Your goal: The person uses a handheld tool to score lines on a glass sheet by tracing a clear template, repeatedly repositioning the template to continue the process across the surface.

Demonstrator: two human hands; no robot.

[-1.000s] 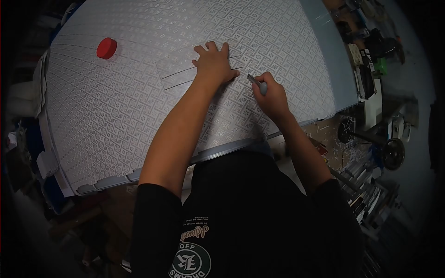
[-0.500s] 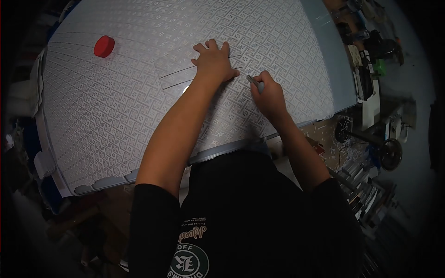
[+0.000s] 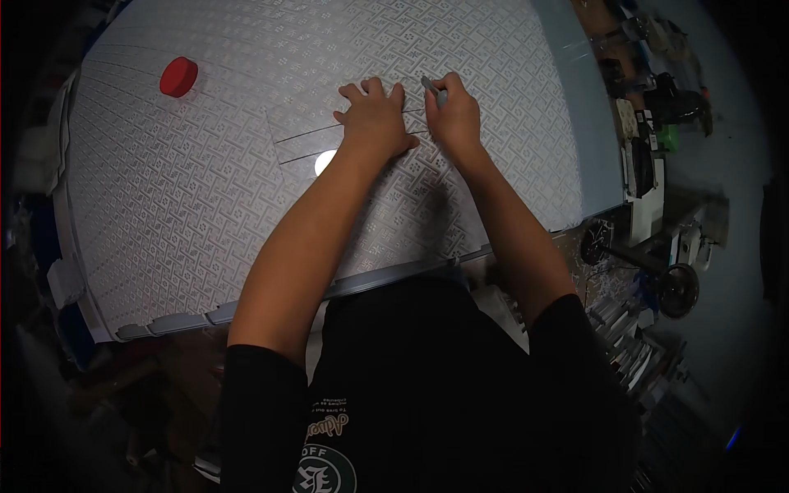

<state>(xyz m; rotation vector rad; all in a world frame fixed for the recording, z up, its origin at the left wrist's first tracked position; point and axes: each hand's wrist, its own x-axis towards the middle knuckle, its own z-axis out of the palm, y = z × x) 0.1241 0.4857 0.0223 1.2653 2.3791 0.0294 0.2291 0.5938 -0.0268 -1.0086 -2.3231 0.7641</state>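
Note:
My left hand (image 3: 374, 122) lies flat with its fingers spread, pressing on a clear ruler-like plate (image 3: 304, 146) with dark lines on it. The plate rests on a light patterned sheet (image 3: 222, 205). To the right of it, my right hand (image 3: 456, 115) is closed round a grey pen-like tool (image 3: 435, 92), whose tip points up and left near the plate's far right side. Whether the tip touches the sheet cannot be made out. A bright round spot shows beside my left wrist.
A red round object (image 3: 178, 76) sits on the sheet at the upper left. Grey edging (image 3: 386, 277) runs along the table's near side. Beyond the right edge are a black fan-like object (image 3: 679, 289), a stack of strips (image 3: 637, 349) and assorted tools.
My right hand has moved up and slightly left with the tool, from below the plate's right end to beside its far side. My left hand stays spread on the plate. The view has shifted slightly.

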